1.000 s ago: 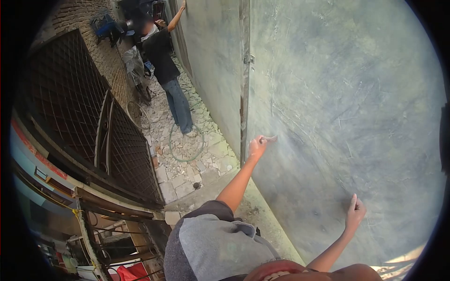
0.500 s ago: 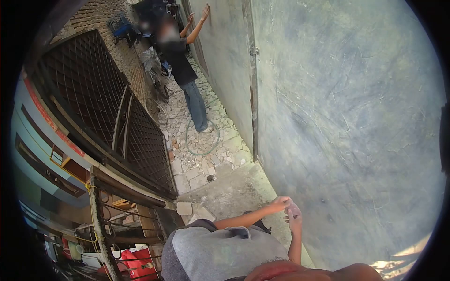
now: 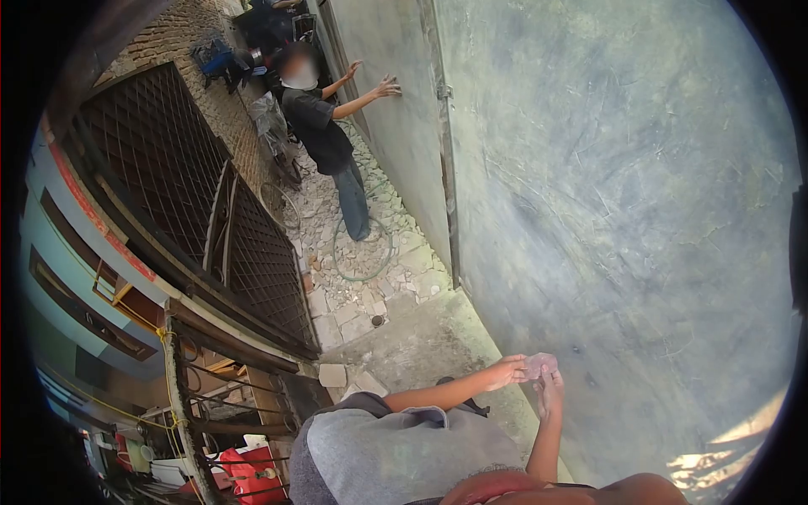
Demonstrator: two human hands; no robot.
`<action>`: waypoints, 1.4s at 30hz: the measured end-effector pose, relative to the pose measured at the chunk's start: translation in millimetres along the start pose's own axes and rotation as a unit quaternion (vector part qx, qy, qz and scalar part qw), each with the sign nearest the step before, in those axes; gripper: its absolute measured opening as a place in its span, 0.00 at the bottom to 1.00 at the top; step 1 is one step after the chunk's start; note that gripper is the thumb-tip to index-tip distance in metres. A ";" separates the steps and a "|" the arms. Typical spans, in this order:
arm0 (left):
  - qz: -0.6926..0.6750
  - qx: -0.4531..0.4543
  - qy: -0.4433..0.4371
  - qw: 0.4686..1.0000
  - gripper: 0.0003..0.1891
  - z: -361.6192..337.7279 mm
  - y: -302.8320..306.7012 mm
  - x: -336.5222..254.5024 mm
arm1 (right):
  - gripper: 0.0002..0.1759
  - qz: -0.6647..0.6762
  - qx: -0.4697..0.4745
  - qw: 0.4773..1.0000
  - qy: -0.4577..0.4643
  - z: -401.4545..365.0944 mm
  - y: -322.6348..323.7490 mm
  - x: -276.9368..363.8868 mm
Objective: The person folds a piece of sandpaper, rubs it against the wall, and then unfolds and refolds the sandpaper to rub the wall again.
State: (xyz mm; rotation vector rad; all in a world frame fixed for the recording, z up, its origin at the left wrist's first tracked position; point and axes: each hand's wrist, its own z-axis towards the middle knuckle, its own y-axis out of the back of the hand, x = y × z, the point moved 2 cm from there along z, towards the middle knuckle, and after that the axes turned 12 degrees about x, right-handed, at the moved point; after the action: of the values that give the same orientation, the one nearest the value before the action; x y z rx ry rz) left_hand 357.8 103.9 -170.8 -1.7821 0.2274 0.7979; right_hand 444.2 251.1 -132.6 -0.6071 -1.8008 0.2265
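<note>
Since a second ago, when the hands were apart at the near panel (image 3: 623, 210), they have come together; the left hand (image 3: 505, 372) holds the left edge of a pinkish sheet (image 3: 540, 364), probably sandpaper, in a narrow grip; the right hand (image 3: 551, 391) pinches it from the near right; the sheet is between them, before the panel's near left part, so it is apparently being handled rather than pressed there.

The panel is grey-green, streaked and scratched.

At far left stands a dark lattice gate (image 3: 151, 168); nearer is a railing (image 3: 175, 362) with yellow cord (image 3: 162, 333); a rough brick wall (image 3: 168, 52) runs behind; broken tile and rubble (image 3: 337, 273) cover the passage, a looped hose (image 3: 390, 248) on top; a co-worker (image 3: 324, 139) reaches to the far panel (image 3: 396, 42), hands lower than before; right of this a metal strip (image 3: 447, 160) carries a latch (image 3: 444, 92); sunlight patches (image 3: 705, 460) lie at near right.
</note>
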 end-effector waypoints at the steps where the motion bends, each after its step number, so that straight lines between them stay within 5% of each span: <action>1: -0.001 0.001 0.003 1.000 0.12 0.5 -1.2 3.4 | 0.17 0.003 0.010 1.000 -0.003 -2.1 -1.3 -2.6; 7: -0.054 -0.004 -0.010 0.998 0.12 5.0 4.2 17.5 | 0.16 0.035 -0.018 0.999 0.005 -8.8 -0.4 -10.4; 18: 0.115 -0.078 0.085 0.987 0.25 -1.4 -7.5 18.8 | 0.14 -0.091 -0.058 0.993 0.042 -16.4 11.5 -21.8; 22: 0.065 -0.019 0.078 0.995 0.23 -4.3 1.2 23.9 | 0.19 -0.161 -0.032 0.981 0.100 -12.1 9.7 -34.3; 30: 0.224 -0.050 0.130 0.965 0.26 -9.9 9.0 15.7 | 0.14 -0.180 -0.027 0.978 0.104 -8.3 -9.8 -26.4; 36: 0.358 -0.048 0.078 0.929 0.25 -23.7 -1.8 0.5 | 0.10 -0.171 -0.002 0.979 0.107 3.7 -1.6 -33.0; 42: 0.289 -0.017 0.001 0.957 0.23 -15.9 27.8 19.0 | 0.03 -0.177 0.015 0.980 0.091 4.3 -4.8 -23.5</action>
State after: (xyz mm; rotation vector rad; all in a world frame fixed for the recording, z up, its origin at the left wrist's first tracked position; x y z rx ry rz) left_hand 364.0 83.8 -201.5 -1.7636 0.7655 1.2134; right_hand 443.6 235.6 -151.5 -0.2688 -1.6908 -0.0437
